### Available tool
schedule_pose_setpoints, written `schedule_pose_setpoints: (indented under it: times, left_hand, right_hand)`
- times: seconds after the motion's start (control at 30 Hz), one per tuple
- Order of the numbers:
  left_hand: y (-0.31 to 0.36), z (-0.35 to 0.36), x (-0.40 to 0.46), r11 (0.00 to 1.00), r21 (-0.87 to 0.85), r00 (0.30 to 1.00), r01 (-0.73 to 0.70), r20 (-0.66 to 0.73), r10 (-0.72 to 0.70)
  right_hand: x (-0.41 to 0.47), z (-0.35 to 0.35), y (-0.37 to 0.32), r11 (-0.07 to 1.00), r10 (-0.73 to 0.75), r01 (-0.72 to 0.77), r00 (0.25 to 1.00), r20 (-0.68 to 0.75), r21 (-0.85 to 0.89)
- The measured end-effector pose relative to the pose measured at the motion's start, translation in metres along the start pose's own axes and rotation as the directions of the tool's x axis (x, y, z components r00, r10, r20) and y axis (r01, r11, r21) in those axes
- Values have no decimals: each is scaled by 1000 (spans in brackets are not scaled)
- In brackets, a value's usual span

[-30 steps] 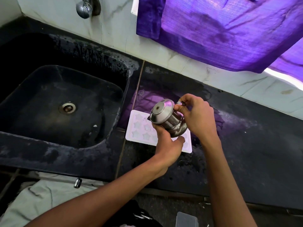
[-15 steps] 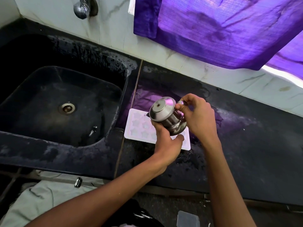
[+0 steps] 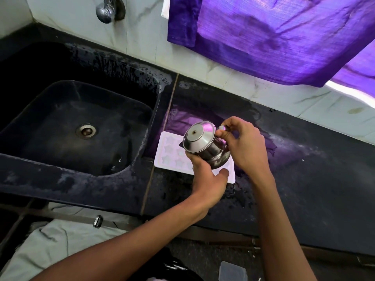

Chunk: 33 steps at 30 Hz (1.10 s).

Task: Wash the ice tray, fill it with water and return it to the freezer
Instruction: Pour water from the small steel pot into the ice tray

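The landmark here is the white plastic ice tray with star-shaped holes [image 3: 172, 153], which lies flat on the dark stone table [image 3: 304, 179]. To the left of the tray is the black sink [image 3: 81, 122] with a round metal drain, and up on the wall above the sink is a shiny metal tap [image 3: 107, 9]. Right above the tray's right half, the left hand [image 3: 209, 179] curls its fingers under a small shiny steel pot [image 3: 205, 147] and holds it from below. The pot is tipped on its side, bottom toward the camera. On the right side of the pot, the right hand [image 3: 243, 147] pinches the pot's top edge with thumb and fingers. Both hands are just over the tray, and the left one is closer to it. The tray's long side runs from upper left to lower right. It looks like water is about to be poured into the holes. A purple cloth [image 3: 284, 37] hangs on the wall behind the tray.
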<state>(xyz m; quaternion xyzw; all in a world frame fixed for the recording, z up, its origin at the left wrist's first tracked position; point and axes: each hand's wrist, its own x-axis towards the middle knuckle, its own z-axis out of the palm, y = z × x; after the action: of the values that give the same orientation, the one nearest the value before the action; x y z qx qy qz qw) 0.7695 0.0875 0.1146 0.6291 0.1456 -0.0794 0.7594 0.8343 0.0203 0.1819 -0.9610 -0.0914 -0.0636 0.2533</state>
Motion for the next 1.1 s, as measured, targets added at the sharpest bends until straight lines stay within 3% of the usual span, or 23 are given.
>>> schedule_pose_setpoints:
  times: [0.33,1.1]
  left_hand:
    - [2,-2,-10,998,-26,997,65,42,-64]
    - [2,1,-10,999,-26,999,42,30,-41]
  right_hand:
    - [-5,2,-4,997,-7,10,999,41,-71]
    - [-9,2,0,999,-20,20,1000,-1,-31]
